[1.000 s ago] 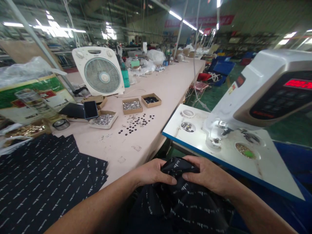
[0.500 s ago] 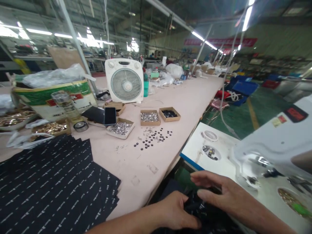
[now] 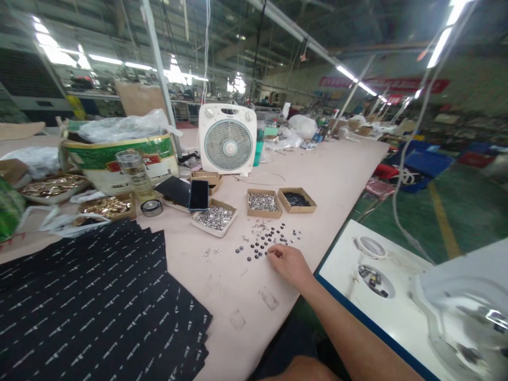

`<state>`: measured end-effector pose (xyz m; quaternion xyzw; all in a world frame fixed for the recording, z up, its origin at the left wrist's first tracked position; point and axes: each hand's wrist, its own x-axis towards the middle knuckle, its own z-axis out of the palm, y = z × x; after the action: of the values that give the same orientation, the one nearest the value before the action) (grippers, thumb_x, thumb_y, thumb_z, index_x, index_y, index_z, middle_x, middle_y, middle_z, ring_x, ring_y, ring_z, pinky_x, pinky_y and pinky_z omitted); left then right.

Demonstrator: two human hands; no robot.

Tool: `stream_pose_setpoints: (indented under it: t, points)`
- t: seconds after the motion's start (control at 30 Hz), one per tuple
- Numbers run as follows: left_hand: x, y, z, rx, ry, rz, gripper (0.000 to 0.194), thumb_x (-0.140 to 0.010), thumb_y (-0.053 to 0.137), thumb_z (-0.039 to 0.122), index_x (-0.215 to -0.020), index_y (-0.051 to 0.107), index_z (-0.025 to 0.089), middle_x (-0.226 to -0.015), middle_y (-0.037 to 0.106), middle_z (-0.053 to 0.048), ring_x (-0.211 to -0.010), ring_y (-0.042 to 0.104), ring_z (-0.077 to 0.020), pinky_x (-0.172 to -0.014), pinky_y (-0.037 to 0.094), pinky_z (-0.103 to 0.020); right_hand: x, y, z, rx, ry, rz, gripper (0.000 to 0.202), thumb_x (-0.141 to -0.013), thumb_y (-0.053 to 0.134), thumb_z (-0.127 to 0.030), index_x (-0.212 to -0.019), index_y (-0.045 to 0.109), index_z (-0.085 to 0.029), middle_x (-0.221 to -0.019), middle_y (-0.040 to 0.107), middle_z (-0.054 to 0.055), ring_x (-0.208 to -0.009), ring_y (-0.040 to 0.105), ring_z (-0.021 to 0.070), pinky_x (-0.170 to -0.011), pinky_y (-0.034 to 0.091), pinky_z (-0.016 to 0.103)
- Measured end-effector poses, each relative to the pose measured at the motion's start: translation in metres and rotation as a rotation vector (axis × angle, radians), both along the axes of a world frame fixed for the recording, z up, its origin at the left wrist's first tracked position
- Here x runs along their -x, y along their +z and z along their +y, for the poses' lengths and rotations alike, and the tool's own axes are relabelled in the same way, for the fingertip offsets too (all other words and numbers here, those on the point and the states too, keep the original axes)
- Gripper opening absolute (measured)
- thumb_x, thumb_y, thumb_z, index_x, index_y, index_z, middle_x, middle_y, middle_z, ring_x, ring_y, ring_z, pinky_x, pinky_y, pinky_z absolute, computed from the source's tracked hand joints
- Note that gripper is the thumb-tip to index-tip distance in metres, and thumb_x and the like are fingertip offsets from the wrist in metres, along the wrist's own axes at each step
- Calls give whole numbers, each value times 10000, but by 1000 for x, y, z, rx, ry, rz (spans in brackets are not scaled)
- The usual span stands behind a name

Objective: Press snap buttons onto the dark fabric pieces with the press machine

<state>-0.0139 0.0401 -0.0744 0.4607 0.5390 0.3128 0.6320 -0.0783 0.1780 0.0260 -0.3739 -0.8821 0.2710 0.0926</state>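
Note:
My right hand (image 3: 291,266) reaches over the pink table (image 3: 254,291), fingertips pinched together at the edge of several scattered dark round buttons (image 3: 262,244). Whatever sits between the fingertips is too small to make out. Low at the bottom edge, only part of my left hand (image 3: 304,369) shows, its fingers out of view. Behind the buttons stand a box of silver metal pieces (image 3: 263,202) and a box of black pieces (image 3: 297,200). Another tray of silver pieces (image 3: 214,218) lies to their left.
Black printed fabric sheets (image 3: 99,301) cover the table's left side. A white fan (image 3: 228,140), a glass jar (image 3: 137,174) and a phone (image 3: 199,196) stand or lie farther back. At the right is a white machine table (image 3: 341,264).
My right hand has left the dark material near my lap and moved up to the scattered buttons. My left hand has dropped mostly out of the picture. The view has turned left.

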Motion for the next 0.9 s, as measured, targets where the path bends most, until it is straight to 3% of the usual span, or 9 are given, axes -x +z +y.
stream_pose_setpoints:
  t: [0.2,0.33,0.47,0.57,0.67,0.77,0.9]
  points:
    - [-10,1,12,-9,-32,117,157,-682,652,300,-789,767,304,-494,477,-35,-581,587,-280,-511,430,-381,11,-5,-3,-73,-48,-48,219,-855,537,-244,-831,753,-215,-831,738,58,-799,630,220,-679,393,305]
    - [0,11,-6,-127,-69,154,144,-731,630,317,-802,751,282,-539,542,-35,-572,578,-240,-526,431,-358,13,-2,-6,-71,-50,-25,194,-847,533,-210,-798,720,-206,-869,750,63,-839,637,218,-705,401,301]
    - [6,26,-31,-215,-139,159,97,-683,681,330,-758,704,272,-555,549,-5,-579,559,-210,-533,398,-328,-4,17,-10,6,-75,48,158,-843,542,-219,-783,687,-206,-867,763,40,-844,674,195,-741,445,276]
    - [10,43,-41,-295,-187,212,145,-664,678,346,-653,608,220,-541,483,10,-553,491,-168,-536,337,-295,-46,36,-19,103,-122,95,141,-838,558,-259,-782,678,-213,-765,762,9,-755,699,170,-705,477,253]
    - [14,60,-46,-465,-229,317,195,-706,612,308,-610,490,191,-568,458,14,-534,420,-121,-522,266,-268,-113,44,-41,290,-203,184,123,-824,590,-293,-788,666,-203,-716,761,13,-690,700,165,-671,502,250]
    - [14,69,-53,-665,-307,453,185,-702,628,270,-658,467,189,-649,538,-2,-611,457,-138,-567,307,-276,-185,39,-78,510,-303,275,133,-781,661,-323,-781,643,-192,-701,746,20,-665,680,166,-647,505,258]
    - [7,73,-71,-1030,-448,642,154,-736,636,273,-812,539,182,-775,604,-30,-745,522,-194,-681,389,-336,-255,27,-141,635,-391,271,164,-759,694,-304,-876,670,-191,-750,721,0,-669,655,152,-627,488,248]
